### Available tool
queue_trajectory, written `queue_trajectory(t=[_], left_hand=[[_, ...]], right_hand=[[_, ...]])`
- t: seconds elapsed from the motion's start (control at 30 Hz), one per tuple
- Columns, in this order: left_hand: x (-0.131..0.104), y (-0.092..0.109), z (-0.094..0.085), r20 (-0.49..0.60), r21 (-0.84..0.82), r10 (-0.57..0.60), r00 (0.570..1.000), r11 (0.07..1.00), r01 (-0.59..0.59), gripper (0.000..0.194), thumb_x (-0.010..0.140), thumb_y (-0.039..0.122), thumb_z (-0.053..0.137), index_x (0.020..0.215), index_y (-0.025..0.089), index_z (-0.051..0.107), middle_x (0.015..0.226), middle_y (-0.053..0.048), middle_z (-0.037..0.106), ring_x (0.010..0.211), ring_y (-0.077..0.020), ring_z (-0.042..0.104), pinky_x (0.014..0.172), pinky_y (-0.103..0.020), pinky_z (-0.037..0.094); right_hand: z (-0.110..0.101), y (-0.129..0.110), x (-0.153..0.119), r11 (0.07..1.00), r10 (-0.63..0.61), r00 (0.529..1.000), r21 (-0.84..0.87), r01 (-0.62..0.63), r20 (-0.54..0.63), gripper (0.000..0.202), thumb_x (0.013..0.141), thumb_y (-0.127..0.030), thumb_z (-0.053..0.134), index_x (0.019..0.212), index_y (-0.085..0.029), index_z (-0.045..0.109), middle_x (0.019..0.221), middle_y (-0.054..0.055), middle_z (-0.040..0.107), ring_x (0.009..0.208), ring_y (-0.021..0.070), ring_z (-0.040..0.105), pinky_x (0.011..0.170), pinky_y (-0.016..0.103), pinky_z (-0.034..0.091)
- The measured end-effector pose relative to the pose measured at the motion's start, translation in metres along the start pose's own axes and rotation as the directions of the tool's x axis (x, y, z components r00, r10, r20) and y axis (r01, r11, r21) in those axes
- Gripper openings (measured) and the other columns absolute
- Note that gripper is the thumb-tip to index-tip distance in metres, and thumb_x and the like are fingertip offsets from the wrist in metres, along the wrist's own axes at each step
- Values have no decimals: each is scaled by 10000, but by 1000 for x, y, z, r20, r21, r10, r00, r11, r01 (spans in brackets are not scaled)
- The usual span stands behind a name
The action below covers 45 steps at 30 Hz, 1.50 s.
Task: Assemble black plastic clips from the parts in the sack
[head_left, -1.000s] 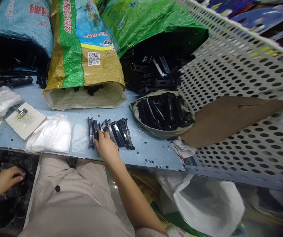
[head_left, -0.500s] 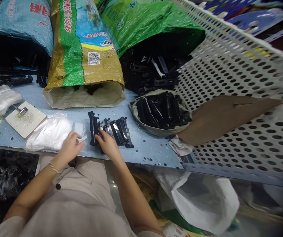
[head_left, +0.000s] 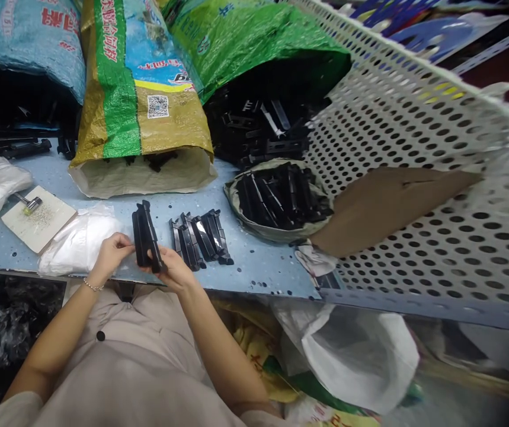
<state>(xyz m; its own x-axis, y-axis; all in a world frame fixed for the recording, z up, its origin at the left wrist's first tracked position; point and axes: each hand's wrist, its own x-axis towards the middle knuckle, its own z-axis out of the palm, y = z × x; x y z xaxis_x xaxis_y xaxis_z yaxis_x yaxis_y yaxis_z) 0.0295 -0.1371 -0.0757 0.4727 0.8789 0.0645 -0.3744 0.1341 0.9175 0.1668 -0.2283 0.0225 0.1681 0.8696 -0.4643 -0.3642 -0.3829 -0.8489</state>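
Observation:
Black plastic parts [head_left: 146, 234] stand nearly upright in my right hand [head_left: 174, 270], whose fingers and thumb close round their lower end. Just left of them, my left hand [head_left: 114, 254] has its thumb and fingertips pinched together; what is between them, if anything, is too small to tell. Beside that hand lies a stack of thin clear and white plastic bags [head_left: 79, 240]. Several more black parts [head_left: 201, 238] lie side by side on the blue tabletop [head_left: 261, 270], to the right of the held ones.
Behind are a blue sack [head_left: 27, 41], a yellow-green sack [head_left: 121, 112] and a green sack [head_left: 254, 47]. An open cloth bag [head_left: 281, 234] of black parts sits at right, near a perforated white panel [head_left: 414, 249]. A small board [head_left: 38, 219] with a metal tool lies left.
My right hand has taken hold of black parts from the left of the row and lifted them towards my left hand. My left fingers have closed together. The view has shifted slightly.

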Motion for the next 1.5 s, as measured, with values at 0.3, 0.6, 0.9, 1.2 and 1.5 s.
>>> queue_trajectory(t=[0.3,0.6,0.9,1.2,1.5], left_hand=[[-19,16,-19,185,573,364,913,715,-401,315,810,41,435,949,161,692,1112,-105,612,1085,-216,557,952,-390,477],[-14,16,-13,200,421,308,930,830,-365,557,851,79,496,1394,197,531,1352,-128,505,765,-89,569,744,-256,537],[-69,31,6,539,346,506,673,596,-725,759,884,-24,372,1578,235,210,1492,-132,390,1401,-202,390,1170,-379,370],[-113,86,-53,433,508,356,828,662,-551,457,893,199,624,1334,304,572,1240,-86,595,1122,-197,611,978,-319,530],[-148,38,-190,32,945,-389,920,310,99,300,840,303,575,1049,157,734,1116,-121,682,1039,-303,656,948,-420,506]], right_hand=[[-22,-8,-19,990,-141,977,-27,138,-158,382,647,-332,865,898,-125,665,841,79,686,729,184,675,678,293,596],[-15,27,-62,965,186,962,145,-216,198,341,794,-341,765,986,-85,649,849,112,681,635,129,657,531,166,532],[-20,43,-31,959,100,992,258,-115,71,288,811,-352,723,951,-125,614,809,44,611,595,64,520,481,106,462],[10,18,-49,766,-108,972,-605,216,210,359,909,-389,548,1204,-197,621,1118,91,630,944,225,606,856,385,514],[-50,-25,-39,-329,-544,818,-848,-415,-189,401,954,-268,517,1297,-64,557,1184,204,539,1061,331,522,858,416,461]])
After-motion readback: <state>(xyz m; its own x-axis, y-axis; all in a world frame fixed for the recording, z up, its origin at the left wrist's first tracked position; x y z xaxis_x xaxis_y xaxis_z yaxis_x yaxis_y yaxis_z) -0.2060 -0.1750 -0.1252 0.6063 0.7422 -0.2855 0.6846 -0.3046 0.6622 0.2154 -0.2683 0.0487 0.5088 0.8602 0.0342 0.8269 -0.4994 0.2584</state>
